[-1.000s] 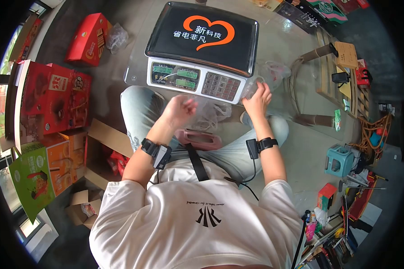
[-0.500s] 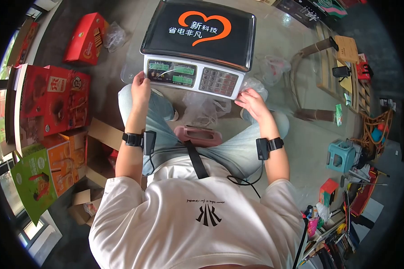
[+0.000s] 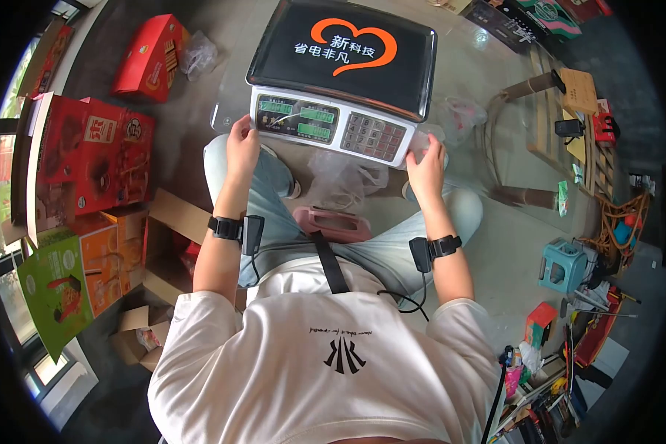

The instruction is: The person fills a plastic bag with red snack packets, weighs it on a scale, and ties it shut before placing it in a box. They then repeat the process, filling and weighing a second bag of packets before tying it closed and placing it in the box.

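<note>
An electronic price scale [image 3: 333,122] with a black platter, lit green displays and a keypad lies in front of me on a glass tabletop [image 3: 226,118]. At its front left corner, my left hand [image 3: 242,146] is closed, thumb and fingers pinching the edge. My right hand [image 3: 427,166] holds the front right corner with bent fingers; its fingertips are partly hidden behind the corner. Orange heart artwork and white lettering cover the platter, which bears nothing else.
Red gift boxes [image 3: 96,159] and an open carton [image 3: 174,237] stand at left. Clear plastic bags [image 3: 340,177] and a pink object [image 3: 333,224] show below the glass. A blue stool [image 3: 562,265] and piled tools [image 3: 562,362] are at right.
My right hand has turned more upright, its fingers now bent around the scale's right corner. My left hand stays at the left corner. The whole view has shifted slightly.
</note>
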`<act>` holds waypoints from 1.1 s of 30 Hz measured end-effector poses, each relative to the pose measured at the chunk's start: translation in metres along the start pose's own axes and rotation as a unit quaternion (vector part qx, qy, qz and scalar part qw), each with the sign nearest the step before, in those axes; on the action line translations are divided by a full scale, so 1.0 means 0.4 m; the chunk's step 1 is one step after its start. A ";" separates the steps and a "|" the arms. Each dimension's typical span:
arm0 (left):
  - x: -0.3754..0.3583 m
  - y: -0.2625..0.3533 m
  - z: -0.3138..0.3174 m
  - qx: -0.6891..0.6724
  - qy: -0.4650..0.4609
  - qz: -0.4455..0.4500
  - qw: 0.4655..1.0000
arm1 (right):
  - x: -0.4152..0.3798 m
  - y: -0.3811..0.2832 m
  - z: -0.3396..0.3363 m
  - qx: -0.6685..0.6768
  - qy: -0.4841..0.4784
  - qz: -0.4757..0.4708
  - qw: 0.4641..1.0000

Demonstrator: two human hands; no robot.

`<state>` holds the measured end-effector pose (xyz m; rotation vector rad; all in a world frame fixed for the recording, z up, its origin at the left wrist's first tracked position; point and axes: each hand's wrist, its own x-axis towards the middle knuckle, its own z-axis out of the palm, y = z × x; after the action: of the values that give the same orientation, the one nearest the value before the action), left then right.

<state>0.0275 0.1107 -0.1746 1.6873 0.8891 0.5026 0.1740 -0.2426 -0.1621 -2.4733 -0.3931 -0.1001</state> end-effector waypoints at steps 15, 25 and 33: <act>-0.041 0.007 0.022 -0.061 0.002 -0.034 0.998 | 0.031 -0.005 0.082 0.353 -0.055 0.074 0.931; -0.047 0.008 0.021 -0.061 -0.014 -0.034 0.997 | 0.027 -0.076 0.112 0.175 0.050 0.066 0.981; -0.057 0.032 0.017 -0.069 -0.019 -0.031 0.997 | 0.034 -0.095 0.099 0.330 0.006 0.114 0.937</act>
<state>0.0219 0.0873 -0.1618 1.5351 0.8575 0.4770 0.1745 -0.1865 -0.1700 -1.8302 -0.0999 0.1002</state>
